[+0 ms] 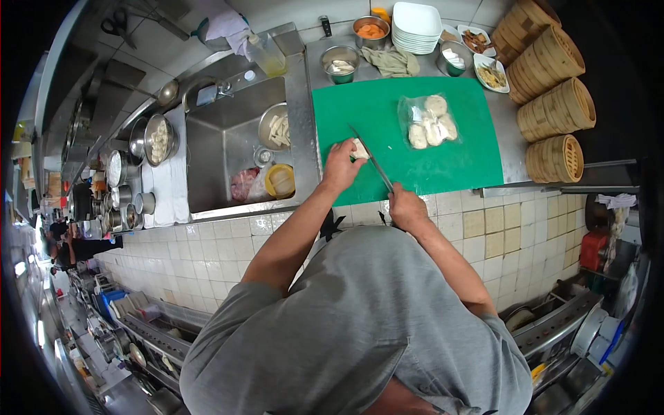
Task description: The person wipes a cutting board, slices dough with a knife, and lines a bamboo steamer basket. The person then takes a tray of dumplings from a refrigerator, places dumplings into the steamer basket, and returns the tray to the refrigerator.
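Observation:
On the green cutting board (449, 169), my left hand (340, 166) is closed on a pale, whitish piece of food (359, 149) near the board's left side. My right hand (408, 208) grips the handle of a knife (373, 160) at the board's front edge. The blade points up and to the left, along the right side of the pale piece. Farther right on the board lies a clear plastic bag (430, 122) with several round white pieces in it.
Left of the board is a steel sink (228, 131) holding a bowl of pale strips (279, 130) and a yellow container (280, 180). Bowls, a cloth (389, 62) and stacked white plates (416, 26) stand behind the board. Bamboo steamers (555, 113) line the right. A person (86, 247) stands far left.

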Demonstrator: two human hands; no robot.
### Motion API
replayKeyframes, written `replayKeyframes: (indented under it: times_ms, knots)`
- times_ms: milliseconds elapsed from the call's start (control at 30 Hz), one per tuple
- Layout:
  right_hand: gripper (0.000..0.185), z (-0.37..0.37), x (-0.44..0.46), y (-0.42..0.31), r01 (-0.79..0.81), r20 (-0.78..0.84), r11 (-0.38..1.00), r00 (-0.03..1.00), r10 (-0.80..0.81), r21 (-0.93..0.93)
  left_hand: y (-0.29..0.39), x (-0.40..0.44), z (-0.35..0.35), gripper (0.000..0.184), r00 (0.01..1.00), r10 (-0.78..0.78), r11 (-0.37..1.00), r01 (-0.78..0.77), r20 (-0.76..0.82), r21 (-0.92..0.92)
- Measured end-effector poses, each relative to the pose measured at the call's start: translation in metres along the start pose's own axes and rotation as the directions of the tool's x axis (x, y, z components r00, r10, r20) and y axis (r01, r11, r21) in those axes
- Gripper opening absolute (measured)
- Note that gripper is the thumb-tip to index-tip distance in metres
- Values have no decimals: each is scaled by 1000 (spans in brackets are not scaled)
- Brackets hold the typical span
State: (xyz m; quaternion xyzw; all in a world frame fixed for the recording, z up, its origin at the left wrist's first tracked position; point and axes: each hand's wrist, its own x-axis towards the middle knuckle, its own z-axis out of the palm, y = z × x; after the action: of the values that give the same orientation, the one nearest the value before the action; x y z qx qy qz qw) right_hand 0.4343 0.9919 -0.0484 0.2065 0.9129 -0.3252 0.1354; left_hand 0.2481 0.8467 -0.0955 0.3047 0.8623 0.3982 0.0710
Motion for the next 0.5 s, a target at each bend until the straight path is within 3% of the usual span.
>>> replayKeyframes:
  times_ms: [133, 367, 433, 500]
  knots:
    - [24, -4, -6, -5, -24, 0, 999, 1000, 24, -23, -3, 0, 3, 45, 998, 53, 998, -52, -40, 18]
    - [24, -5, -8, -5, -31, 35, 994, 999, 35, -103, -3, -9, -1, 44, 999, 3, 997, -6, -40, -70]
    - [24, -4, -8, -6, -25, 42, 990, 999, 31, -138, -6, -6, -4, 41, 998, 70, 995, -69, 0, -75]
    - [24, -4, -8, -9, -31, 53, 987, 998, 39, -156, -8, -4, -5, 41, 999, 40, 996, -38, 20, -85]
